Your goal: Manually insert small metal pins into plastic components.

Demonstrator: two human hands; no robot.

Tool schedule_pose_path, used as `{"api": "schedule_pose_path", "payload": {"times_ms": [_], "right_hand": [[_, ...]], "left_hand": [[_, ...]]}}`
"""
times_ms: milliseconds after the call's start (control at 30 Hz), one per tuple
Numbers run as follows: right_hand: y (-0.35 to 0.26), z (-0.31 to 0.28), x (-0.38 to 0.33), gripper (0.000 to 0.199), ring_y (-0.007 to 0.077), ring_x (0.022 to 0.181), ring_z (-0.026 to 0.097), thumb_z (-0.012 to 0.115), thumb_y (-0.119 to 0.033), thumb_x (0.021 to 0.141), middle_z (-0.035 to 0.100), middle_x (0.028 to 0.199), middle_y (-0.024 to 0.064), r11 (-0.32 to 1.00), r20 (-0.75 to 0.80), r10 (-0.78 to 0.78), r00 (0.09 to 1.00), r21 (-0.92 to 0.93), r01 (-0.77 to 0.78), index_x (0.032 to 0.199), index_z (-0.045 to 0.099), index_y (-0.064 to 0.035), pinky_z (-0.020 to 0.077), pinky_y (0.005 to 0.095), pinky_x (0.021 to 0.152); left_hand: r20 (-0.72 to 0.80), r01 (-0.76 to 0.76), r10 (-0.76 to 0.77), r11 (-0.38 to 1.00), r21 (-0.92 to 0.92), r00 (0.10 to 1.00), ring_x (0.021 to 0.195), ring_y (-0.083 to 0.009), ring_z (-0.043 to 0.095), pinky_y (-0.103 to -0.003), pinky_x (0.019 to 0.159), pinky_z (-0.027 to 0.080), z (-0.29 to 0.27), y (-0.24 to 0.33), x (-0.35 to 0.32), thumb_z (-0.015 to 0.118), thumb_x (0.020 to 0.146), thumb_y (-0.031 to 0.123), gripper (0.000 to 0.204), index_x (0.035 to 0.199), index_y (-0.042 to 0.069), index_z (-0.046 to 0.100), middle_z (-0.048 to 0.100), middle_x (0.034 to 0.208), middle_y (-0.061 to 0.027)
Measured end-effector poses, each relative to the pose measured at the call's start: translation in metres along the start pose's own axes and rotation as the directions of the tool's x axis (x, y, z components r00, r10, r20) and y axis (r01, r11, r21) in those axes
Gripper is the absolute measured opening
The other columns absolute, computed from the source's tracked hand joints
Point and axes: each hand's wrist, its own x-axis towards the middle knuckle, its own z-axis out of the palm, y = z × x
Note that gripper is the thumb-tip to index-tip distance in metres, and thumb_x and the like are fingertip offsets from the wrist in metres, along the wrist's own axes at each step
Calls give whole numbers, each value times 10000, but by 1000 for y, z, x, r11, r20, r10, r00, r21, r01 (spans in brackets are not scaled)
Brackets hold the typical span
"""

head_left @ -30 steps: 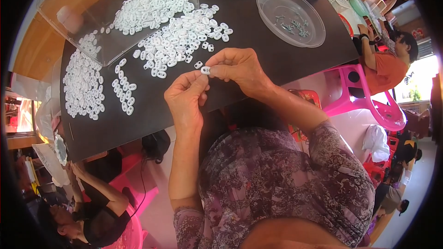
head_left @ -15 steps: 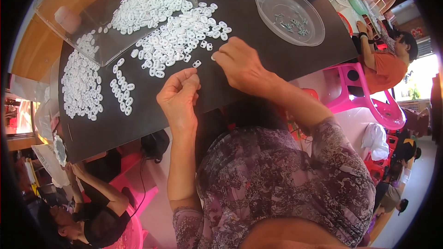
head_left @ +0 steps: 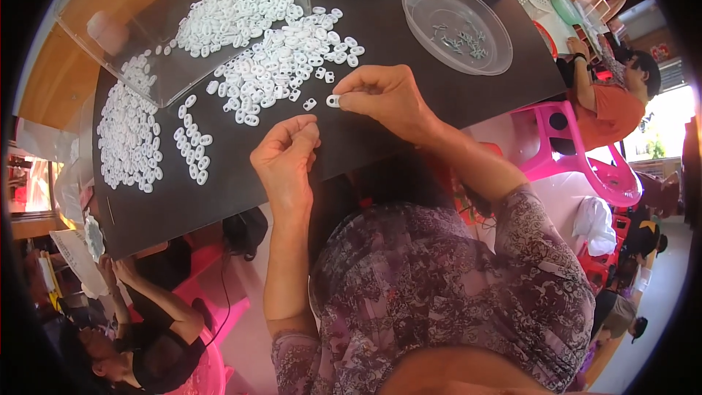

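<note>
Between the thumb and forefinger of my right hand is a small white oval plastic piece with two holes. My left hand is closed just to its left, thumb pressed to the fingers; whatever lies in that pinch is hidden. A loose white piece rests on the dark table just beyond my left fingertips. Past it spreads a heap of similar white pieces, with a few stragglers along its near right side.
A clear plastic box lies beyond the heap, white pieces inside it. More white pieces form a pile and a short column at left. A round clear dish holds small metal bits. Co-workers sit at both sides.
My right hand has turned and moved slightly left and down, bringing the white piece in its fingertips into view. My left hand has barely moved.
</note>
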Motion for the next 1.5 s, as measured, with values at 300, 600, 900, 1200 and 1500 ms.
{"api": "schedule_pose_path", "payload": {"times_ms": [300, 600, 900, 1200, 1500], "right_hand": [[-1, 4, 0, 146, 62, 570, 517, 654, -88, 729, 626, 683, 41, 904, 128, 212, 969, 352, -244, 843, 663, 3, 392, 188, 504], [0, 10, -3, 149, 48, 557, 500, 658, -98, 753, 605, 658, 14, 933, 115, 182, 976, 294, -209, 868, 663, -3, 378, 182, 500], [-2, 19, -6, 130, 33, 594, 511, 653, -74, 757, 600, 668, -2, 952, 56, 116, 992, 277, -127, 865, 658, -2, 388, 178, 510], [-2, 23, -8, 144, 34, 600, 518, 655, -66, 755, 611, 691, 1, 958, 25, 114, 993, 260, -117, 884, 655, -2, 389, 174, 516], [-4, 29, -10, 117, 29, 648, 520, 645, -41, 760, 614, 716, 1, 966, 3, 89, 996, 245, -87, 861, 648, 18, 408, 176, 556]], "left_hand": [[62, 82, -78, 995, -60, 995, 489, -45, 459, -159, 427, 306, 6, 2, 1, 633, 782, 34, 121, 875, -41, 652, 583, 651, -31], [66, 92, -89, 994, -56, 994, 477, -47, 453, -157, 420, 295, 3, 2, 2, 635, 787, 41, 91, 841, -33, 644, 580, 641, -34], [81, 170, -156, 962, -215, 984, 443, -70, 451, -183, 397, 302, -2, 1, 6, 637, 779, 16, 54, 800, -33, 631, 581, 630, -58], [90, 182, -164, 948, -261, 982, 440, -79, 452, -198, 389, 305, -3, 3, 4, 628, 771, -9, 47, 795, -48, 619, 580, 632, -72], [103, 188, -166, 947, -261, 981, 444, -85, 453, -217, 390, 308, -7, -1, 5, 638, 779, 29, 71, 798, -30, 605, 565, 618, -59]]}}
